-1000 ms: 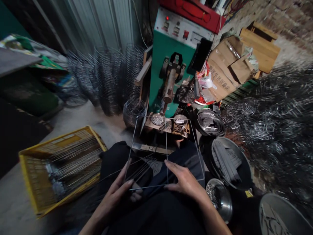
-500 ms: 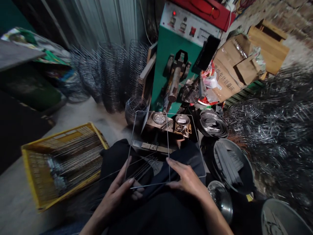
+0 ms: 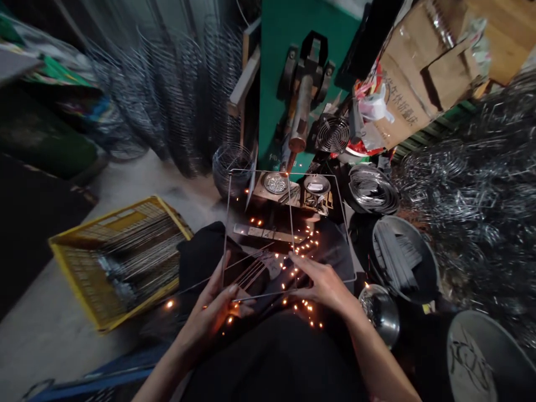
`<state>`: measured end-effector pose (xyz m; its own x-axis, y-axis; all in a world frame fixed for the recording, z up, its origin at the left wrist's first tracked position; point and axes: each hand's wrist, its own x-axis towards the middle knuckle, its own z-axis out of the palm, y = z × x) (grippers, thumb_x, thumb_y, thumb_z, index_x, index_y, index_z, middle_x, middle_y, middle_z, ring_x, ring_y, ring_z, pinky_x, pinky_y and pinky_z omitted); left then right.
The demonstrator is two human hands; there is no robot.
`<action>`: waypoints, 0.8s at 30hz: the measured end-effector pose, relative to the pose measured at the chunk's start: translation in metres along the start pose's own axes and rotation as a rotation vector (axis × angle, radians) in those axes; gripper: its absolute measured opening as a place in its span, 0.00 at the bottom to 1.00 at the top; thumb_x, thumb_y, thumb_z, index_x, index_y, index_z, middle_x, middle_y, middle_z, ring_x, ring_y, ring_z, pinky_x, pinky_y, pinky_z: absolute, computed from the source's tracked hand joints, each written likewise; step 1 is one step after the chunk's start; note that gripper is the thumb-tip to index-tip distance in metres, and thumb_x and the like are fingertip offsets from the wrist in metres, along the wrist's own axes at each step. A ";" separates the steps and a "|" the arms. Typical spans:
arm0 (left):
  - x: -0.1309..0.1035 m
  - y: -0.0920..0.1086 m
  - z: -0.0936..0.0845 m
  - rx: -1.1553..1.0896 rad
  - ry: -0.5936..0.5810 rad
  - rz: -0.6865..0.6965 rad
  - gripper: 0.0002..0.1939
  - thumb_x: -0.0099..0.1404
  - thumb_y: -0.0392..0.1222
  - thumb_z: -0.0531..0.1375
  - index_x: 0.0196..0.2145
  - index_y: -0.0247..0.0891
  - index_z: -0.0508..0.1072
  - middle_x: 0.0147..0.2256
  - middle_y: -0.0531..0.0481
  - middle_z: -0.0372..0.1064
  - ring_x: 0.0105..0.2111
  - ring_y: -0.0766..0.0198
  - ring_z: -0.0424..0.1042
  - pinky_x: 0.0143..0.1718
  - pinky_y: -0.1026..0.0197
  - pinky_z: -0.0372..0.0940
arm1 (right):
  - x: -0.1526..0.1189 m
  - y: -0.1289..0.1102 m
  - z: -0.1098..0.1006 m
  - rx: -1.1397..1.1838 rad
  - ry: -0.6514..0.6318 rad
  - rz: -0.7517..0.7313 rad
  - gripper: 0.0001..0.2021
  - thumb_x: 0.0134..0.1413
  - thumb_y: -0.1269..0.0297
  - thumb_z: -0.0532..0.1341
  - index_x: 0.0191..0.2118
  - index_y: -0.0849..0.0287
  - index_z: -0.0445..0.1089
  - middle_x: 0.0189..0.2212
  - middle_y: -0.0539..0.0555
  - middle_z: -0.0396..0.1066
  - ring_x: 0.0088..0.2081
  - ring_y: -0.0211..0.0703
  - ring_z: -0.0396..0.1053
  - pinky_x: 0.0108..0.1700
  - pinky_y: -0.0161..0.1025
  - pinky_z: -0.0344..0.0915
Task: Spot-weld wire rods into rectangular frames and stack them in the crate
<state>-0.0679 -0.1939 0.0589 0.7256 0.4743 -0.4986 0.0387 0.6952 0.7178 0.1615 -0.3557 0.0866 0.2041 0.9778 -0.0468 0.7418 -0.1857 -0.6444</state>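
A thin rectangular wire frame [image 3: 347,226] with a middle rod [image 3: 290,212] is held above the lap, its far edge at the tip of the green machine's electrode [image 3: 298,137]. Closed on the near left corner of the frame is my left hand [image 3: 220,301]. My right hand [image 3: 320,282] pinches the near end of the middle rod. Orange sparks [image 3: 307,243] scatter over the lap and around both hands. Several loose wires [image 3: 251,271] lie across the lap beneath the frame.
To the left is a yellow crate [image 3: 75,279] of wire rods. Small dishes [image 3: 317,185] sit at the machine's base. On the right are a wire coil [image 3: 372,188], a bowl of metal strips [image 3: 431,279], a steel bowl [image 3: 387,318] and tangled wire [image 3: 473,212].
Sparks have appeared where the far edge of the frame meets the electrode and across the lap. The view has shifted closer to the machine. Both hands keep their hold on the frame.
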 end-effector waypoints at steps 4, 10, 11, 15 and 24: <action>0.047 0.024 -0.006 0.038 -0.102 0.137 0.52 0.63 0.39 0.64 0.71 0.47 0.33 0.28 0.49 0.77 0.24 0.58 0.77 0.27 0.60 0.72 | 0.037 0.016 -0.006 -0.129 0.103 -0.001 0.42 0.53 0.57 0.70 0.70 0.48 0.51 0.58 0.56 0.69 0.56 0.51 0.70 0.57 0.44 0.67; 0.158 0.100 -0.005 0.027 -0.224 0.292 0.51 0.61 0.33 0.61 0.71 0.42 0.32 0.26 0.48 0.77 0.23 0.55 0.78 0.24 0.59 0.72 | 0.135 0.052 -0.061 -0.320 0.292 0.017 0.41 0.47 0.45 0.70 0.65 0.53 0.61 0.51 0.58 0.75 0.50 0.55 0.74 0.53 0.46 0.68; 0.173 0.112 -0.005 0.022 -0.235 0.304 0.51 0.61 0.32 0.60 0.71 0.42 0.32 0.26 0.47 0.77 0.23 0.55 0.78 0.24 0.59 0.72 | 0.148 0.057 -0.071 -0.339 0.318 0.016 0.40 0.47 0.45 0.70 0.65 0.53 0.62 0.52 0.58 0.74 0.51 0.56 0.73 0.53 0.47 0.68; 0.217 0.142 -0.006 0.013 -0.253 0.333 0.48 0.62 0.30 0.58 0.71 0.42 0.35 0.27 0.44 0.78 0.25 0.54 0.79 0.24 0.61 0.72 | 0.183 0.076 -0.096 -0.360 0.360 -0.038 0.34 0.53 0.48 0.68 0.63 0.55 0.65 0.51 0.60 0.74 0.53 0.57 0.72 0.54 0.48 0.67; 0.244 0.164 -0.002 0.048 -0.249 0.350 0.48 0.62 0.31 0.58 0.71 0.43 0.34 0.28 0.43 0.78 0.25 0.54 0.79 0.23 0.62 0.71 | 0.216 0.106 -0.108 -0.271 0.428 -0.095 0.31 0.54 0.47 0.67 0.59 0.58 0.68 0.46 0.60 0.76 0.45 0.53 0.75 0.49 0.45 0.68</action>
<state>0.1144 0.0367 0.0544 0.8438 0.5285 -0.0928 -0.2114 0.4865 0.8477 0.3534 -0.1744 0.0905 0.3292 0.8749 0.3552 0.8969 -0.1720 -0.4074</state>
